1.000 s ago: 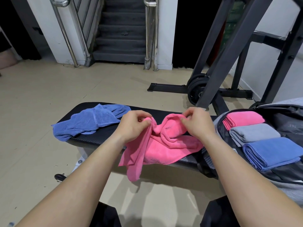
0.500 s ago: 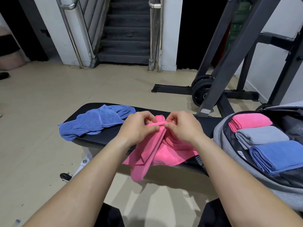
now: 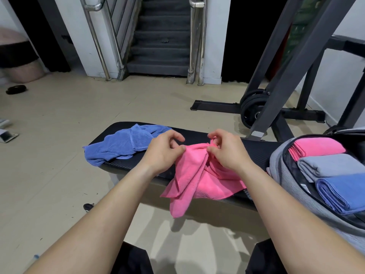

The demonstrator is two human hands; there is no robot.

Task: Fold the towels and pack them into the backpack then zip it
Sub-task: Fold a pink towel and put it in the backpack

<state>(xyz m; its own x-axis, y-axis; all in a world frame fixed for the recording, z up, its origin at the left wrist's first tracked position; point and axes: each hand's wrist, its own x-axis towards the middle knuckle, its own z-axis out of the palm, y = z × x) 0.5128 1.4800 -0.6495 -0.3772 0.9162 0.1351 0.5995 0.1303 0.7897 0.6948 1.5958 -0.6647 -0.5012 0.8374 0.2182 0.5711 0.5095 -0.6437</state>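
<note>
Pink towel (image 3: 205,178): bunched, unfolded, lying on the near edge of the bench (image 3: 256,151). Its lower corners hang off the front toward the floor (image 3: 59,165).

Left hand (image 3: 164,153): thumb and fingers pinch the towel's top edge on the left side. Right hand (image 3: 227,153): fingers curled, pinching the same top edge on the right side. The hands are close together with a short stretch of gathered cloth between them, both clamped on the towel.

Blue towel (image 3: 122,145): crumpled on the far-left end of the bench, just beside the left hand, not touched.

Backpack (image 3: 286,178): grey, unzipped, lying open at the right end of the bench. Inside, in a row from far to near: folded pink towel (image 3: 320,148), folded grey towel (image 3: 331,165), folded blue towel (image 3: 343,192), each touching the next.

Behind the bench: dark steel rack (image 3: 296,66) with plates (image 3: 250,109) at its base. Stairs (image 3: 162,36) are at the back wall.
</note>
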